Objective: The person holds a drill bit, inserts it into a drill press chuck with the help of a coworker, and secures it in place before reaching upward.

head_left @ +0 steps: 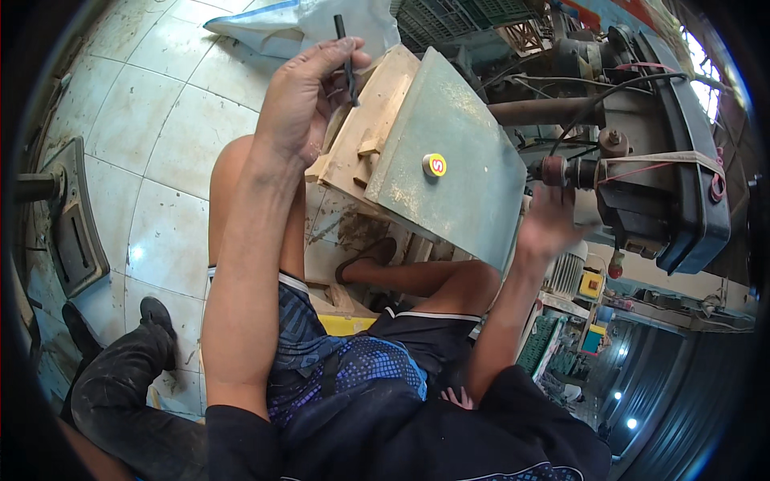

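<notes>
A dark drill bit (pixel 350 76) with a twisted lower end is pinched upright between the thumb and fingers of my left hand (pixel 301 96), raised over the left edge of the wooden work stand (pixel 377 104). On the right, my right hand (pixel 548 228) is just below the chuck (pixel 553 170) of a drill press (pixel 654 168). Motion smears its fingers, so whether it grips the chuck does not show. Between my hands lies a tilted grey-green board (pixel 457 104) dusted with shavings. A small round tin (pixel 434 165) with a yellow and red lid rests on it.
Cables and an elastic strap run across the drill press head. A motor (pixel 568 272) and a yellow switch box (pixel 592 283) are below it. At left, another person's dark-trousered leg (pixel 132 385) is near a metal base (pixel 76 216) on the tiled floor (pixel 164 216). A white sack (pixel 273 28) lies beyond.
</notes>
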Available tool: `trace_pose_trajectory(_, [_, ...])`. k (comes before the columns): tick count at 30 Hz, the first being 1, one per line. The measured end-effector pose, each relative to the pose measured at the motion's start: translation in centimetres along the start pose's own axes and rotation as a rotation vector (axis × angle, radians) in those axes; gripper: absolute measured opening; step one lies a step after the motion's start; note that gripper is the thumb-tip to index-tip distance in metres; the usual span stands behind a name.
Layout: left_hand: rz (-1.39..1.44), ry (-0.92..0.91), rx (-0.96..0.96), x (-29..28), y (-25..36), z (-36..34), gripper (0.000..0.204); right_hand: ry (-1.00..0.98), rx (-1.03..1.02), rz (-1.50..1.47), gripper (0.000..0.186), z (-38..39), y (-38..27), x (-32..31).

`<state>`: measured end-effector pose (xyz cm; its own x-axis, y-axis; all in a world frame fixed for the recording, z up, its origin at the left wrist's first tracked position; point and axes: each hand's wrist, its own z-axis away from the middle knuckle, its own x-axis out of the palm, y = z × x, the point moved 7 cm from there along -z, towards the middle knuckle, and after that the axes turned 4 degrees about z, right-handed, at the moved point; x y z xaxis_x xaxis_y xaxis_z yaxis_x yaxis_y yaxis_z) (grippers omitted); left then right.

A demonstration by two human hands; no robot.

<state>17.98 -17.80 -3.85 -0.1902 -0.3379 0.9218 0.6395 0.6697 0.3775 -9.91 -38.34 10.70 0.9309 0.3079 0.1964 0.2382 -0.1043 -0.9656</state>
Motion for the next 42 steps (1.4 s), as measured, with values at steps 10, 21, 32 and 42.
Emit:
trace_pose_trajectory(10, [-0.083,0.007,-0.056,0.3,-0.9,0.2,0.028,-0.068,0.042,-0.051,0.095,0.0,0.7,-0.6])
trace_pose_trajectory(21, [-0.133,0.004,-0.036,0.1,-0.6,0.4,0.028,0.123,0.106,-0.084,0.098,0.9,0.4,0.9])
trace_pose_trajectory(32, [-0.173,0.058,-0.055,-0.5,-0.3,0.6,0.029,-0.083,0.035,-0.079,0.094,2.1,0.7,-2.1])
trace_pose_trajectory(42, [-0.172,0.067,-0.114,-0.2,-0.9,0.8,0.027,0.032,0.103,-0.110,0.083,2.1,0.6,-0.7])
